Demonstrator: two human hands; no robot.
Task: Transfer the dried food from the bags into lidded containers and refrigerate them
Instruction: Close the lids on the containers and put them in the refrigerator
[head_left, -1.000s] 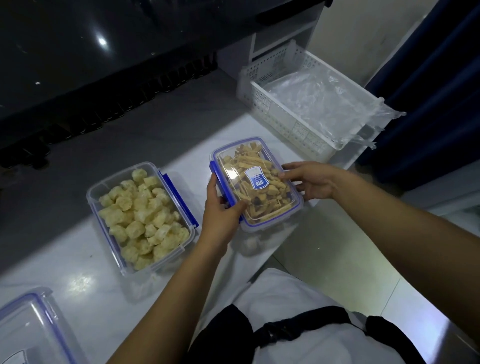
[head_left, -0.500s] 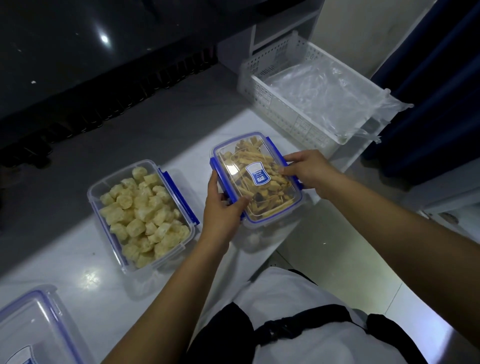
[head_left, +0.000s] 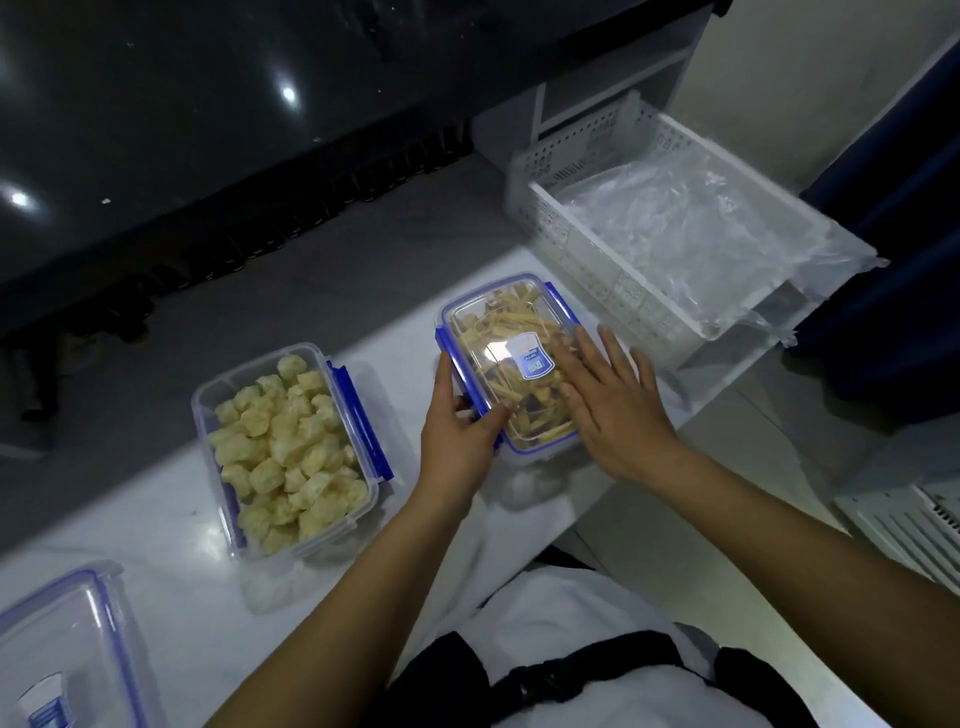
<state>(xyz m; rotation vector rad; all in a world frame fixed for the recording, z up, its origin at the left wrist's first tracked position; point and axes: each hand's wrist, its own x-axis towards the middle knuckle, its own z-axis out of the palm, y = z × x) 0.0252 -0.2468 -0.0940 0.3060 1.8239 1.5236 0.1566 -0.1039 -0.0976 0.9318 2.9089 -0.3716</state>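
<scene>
At frame centre the lidded container of dried sticks (head_left: 511, 364) is being sealed: its left clip is gripped by the left hand (head_left: 460, 423), its lid pressed by the flat, released right hand (head_left: 610, 400); the remaining clips likely need snapping, then lidding the open container of puffs (head_left: 285, 447)

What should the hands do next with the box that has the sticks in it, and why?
Probably snap down the blue clip on the left side of the stick container. The right hand lies flat on its clear lid, holding it in place, and the left hand already grips that side clip. After that, the puffy-food container is uncovered, and a spare lid waits nearby.
</scene>
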